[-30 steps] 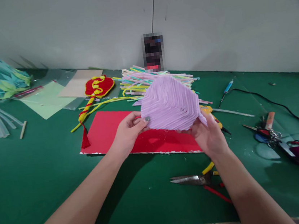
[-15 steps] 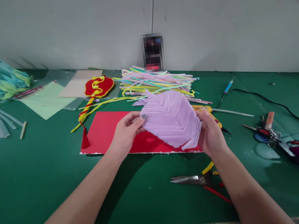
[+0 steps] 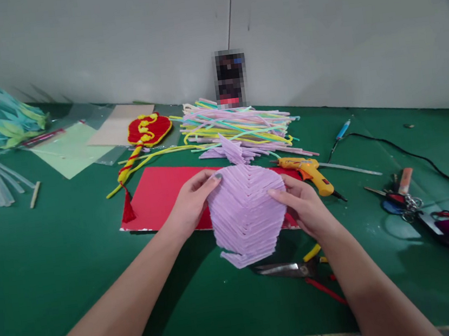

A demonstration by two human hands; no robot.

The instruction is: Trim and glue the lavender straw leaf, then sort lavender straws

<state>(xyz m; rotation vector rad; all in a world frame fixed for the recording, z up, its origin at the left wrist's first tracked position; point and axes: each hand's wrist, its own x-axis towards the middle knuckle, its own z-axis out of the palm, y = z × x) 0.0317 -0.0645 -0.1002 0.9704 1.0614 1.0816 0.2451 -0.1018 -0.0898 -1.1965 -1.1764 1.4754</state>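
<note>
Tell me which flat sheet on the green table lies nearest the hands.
The red sheet: it is partly hidden behind the left hand, right hand and lilac piece. The pale green sheet and beige sheet lie farther off, back left.

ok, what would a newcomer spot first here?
The pale purple, leaf-shaped ribbed piece, front and centre, pinched at its sides by the left hand and the right hand and partly hiding a red rectangular board. Then the red fan-shaped ornament with yellow trim, farther back on the left, and the yellow plastic glue gun beside the right hand.
</note>
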